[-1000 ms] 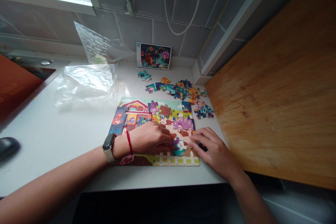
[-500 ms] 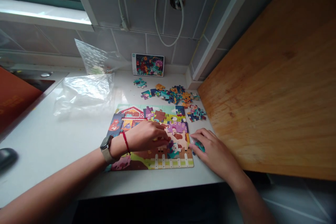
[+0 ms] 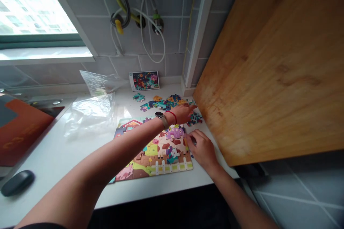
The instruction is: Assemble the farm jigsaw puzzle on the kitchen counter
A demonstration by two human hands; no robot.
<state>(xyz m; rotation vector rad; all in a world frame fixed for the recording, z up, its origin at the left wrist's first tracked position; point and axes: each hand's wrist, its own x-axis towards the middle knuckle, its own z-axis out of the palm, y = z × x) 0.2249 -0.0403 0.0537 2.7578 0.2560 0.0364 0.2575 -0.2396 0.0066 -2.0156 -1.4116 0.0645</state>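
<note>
My left hand [image 3: 183,113], with a watch and a red string at the wrist, reaches across the jigsaw puzzle [image 3: 150,161] to the loose puzzle pieces [image 3: 168,103] at the back right. Its fingers stretch out over them and look apart. At the puzzle's right edge is my right hand [image 3: 202,147], thumb and fingers bent together; what lies between them is too dark to make out. The puzzle shows a barn, a cow and a white fence. Several loose pieces lie on top of it, among them a purple piece [image 3: 175,133] and a teal one [image 3: 172,155].
A picture card [image 3: 145,81] leans against the tiled wall. Clear plastic bags [image 3: 91,114] lie to the left, with a black computer mouse [image 3: 18,183] and an orange box [image 3: 21,128] farther left. A wooden panel [image 3: 268,71] closes off the right side.
My left hand has moved from above the puzzle's middle to the pieces at back right. My right hand has drawn its fingers in at the puzzle's edge. The camera view has shifted.
</note>
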